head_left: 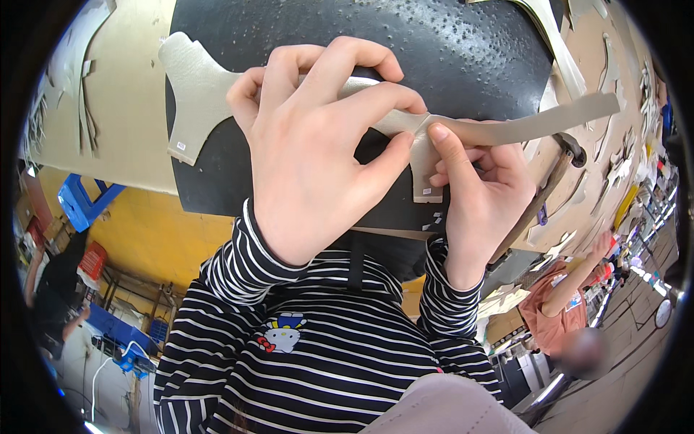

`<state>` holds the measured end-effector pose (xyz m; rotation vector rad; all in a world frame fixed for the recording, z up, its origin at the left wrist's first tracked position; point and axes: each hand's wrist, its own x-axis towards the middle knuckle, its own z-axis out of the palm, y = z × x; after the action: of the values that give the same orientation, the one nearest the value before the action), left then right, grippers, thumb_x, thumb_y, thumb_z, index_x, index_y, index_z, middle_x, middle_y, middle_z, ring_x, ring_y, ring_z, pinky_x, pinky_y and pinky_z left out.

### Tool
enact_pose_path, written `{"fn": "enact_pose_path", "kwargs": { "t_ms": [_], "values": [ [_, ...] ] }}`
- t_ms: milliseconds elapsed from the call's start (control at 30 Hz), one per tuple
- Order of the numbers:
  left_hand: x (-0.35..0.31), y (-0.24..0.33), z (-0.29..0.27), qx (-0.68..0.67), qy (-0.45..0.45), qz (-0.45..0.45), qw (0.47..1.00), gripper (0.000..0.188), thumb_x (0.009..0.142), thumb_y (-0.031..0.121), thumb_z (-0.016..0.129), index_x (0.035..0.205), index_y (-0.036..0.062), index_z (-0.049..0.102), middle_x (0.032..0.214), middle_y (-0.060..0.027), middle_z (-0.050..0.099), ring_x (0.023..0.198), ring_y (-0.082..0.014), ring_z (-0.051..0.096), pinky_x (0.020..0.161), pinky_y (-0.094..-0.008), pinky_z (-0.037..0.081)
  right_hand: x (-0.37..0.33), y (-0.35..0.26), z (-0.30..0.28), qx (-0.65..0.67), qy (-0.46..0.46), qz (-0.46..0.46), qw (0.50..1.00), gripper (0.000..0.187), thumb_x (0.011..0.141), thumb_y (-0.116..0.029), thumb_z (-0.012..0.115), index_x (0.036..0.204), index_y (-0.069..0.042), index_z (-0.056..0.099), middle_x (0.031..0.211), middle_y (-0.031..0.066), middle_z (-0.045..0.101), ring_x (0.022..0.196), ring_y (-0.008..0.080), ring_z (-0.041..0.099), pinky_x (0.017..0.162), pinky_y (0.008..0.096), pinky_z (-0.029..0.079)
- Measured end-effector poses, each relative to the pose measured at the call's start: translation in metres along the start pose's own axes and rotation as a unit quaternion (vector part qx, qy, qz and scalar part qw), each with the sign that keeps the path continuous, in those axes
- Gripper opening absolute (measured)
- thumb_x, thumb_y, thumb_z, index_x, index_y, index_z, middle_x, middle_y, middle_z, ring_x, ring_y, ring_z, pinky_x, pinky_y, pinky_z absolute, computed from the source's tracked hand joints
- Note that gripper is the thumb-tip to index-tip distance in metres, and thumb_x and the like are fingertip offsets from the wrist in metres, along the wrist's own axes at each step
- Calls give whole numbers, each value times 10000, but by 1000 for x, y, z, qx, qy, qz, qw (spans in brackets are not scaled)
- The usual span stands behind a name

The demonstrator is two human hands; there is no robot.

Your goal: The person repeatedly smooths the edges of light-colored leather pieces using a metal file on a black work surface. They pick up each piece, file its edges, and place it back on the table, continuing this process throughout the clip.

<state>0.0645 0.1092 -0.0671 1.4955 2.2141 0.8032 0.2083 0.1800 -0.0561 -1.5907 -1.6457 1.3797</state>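
A pale gold leather-like cut piece (pixel 210 94) with flared ends lies on a black, pitted work surface, partly hidden under my left hand (pixel 307 145). My left thumb and index finger come close together on its right part, while the other fingers arch over it. My right hand (pixel 481 170) pinches a greyish-beige strip (pixel 542 126) between thumb and fingers where it meets the gold piece. From there the strip's free end sticks out to the right, lifted. Small white labels sit on the lower ends of the piece. Whether strip and piece are attached cannot be seen.
Pale sheet material (pixel 130 108) covers the left side, with cut scraps on it. More offcuts lie on a tan surface (pixel 571 188) at the right. A blue plastic stool (pixel 87 202) stands at lower left. A person in an orange-pink top (pixel 549 304) is at lower right.
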Motion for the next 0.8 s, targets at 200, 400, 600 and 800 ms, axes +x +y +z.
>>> {"fn": "enact_pose_path", "kwargs": {
  "t_ms": [200, 400, 600, 800],
  "values": [
    [3, -1, -1, 3, -3, 5, 1000, 197, 723, 234, 806, 919, 230, 788, 1133, 107, 619, 1085, -140, 489, 1003, -384, 234, 3, 1, 4, 2, 7, -10, 1000, 141, 838, 14, 781, 918, 98, 702, 901, 46, 582, 575, 63, 607, 470, 186, 470],
    [2, -2, 0, -1, -5, 5, 1000, 201, 726, 237, 812, 925, 232, 790, 1145, 103, 620, 1094, -140, 489, 1004, -383, 232, 3, 3, 5, 17, 12, -12, 1000, 136, 832, 9, 787, 881, 92, 691, 874, 39, 573, 578, 57, 589, 472, 192, 454],
    [0, -4, 3, -1, 13, 19, 1000, 194, 727, 226, 819, 920, 223, 799, 1153, 91, 624, 1102, -147, 490, 1010, -385, 235, 7, 1, 6, -76, 21, -7, 997, 201, 792, -43, 825, 833, 58, 657, 766, 17, 549, 572, 49, 519, 504, 205, 424],
    [-14, -2, 15, 63, 103, 87, 989, 176, 758, 193, 778, 928, 238, 788, 1125, 82, 622, 1101, -154, 504, 995, -427, 249, 16, 0, 17, -69, 77, -38, 994, 580, 753, -128, 875, 1216, 14, 556, 734, -3, 532, 599, 53, 493, 548, 232, 442]
  ]
}}
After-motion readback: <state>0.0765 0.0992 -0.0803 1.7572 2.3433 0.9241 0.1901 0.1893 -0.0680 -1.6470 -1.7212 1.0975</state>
